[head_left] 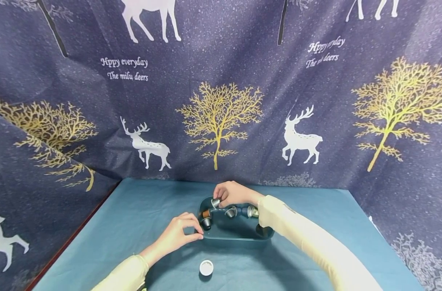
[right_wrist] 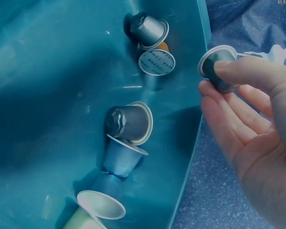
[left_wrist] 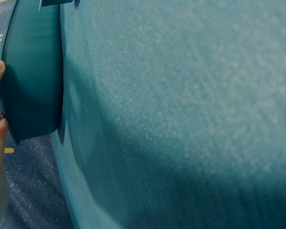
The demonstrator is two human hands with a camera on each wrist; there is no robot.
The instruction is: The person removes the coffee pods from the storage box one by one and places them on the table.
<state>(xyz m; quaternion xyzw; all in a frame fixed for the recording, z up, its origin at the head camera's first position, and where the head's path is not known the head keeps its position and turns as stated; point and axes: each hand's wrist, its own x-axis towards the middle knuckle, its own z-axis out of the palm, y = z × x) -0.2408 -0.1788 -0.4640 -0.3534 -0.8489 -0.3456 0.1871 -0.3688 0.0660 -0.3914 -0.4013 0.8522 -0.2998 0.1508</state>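
Note:
My right hand [head_left: 232, 193] pinches a dark coffee capsule [right_wrist: 219, 69] between thumb and fingers, close over the far rim of a teal bin [head_left: 235, 242]. Its pale rim tilts up in the right wrist view. At the bin's near left corner, my left hand [head_left: 181, 230] holds the edge, with the thumb and fingertips at the rim in the left wrist view. Inside the bin lie a black capsule [head_left: 206, 223] against an orange one [head_left: 206, 214], a dark grey capsule [right_wrist: 128, 123], a blue capsule [right_wrist: 121, 157] and a light green one [right_wrist: 83, 220].
A single capsule [head_left: 206, 267] with its white lid facing up stands on the teal tablecloth [head_left: 148, 202] in front of the bin. Another dark capsule [head_left: 262, 230] sits in the bin's near right corner. A patterned purple cloth [head_left: 221, 48] hangs behind the table.

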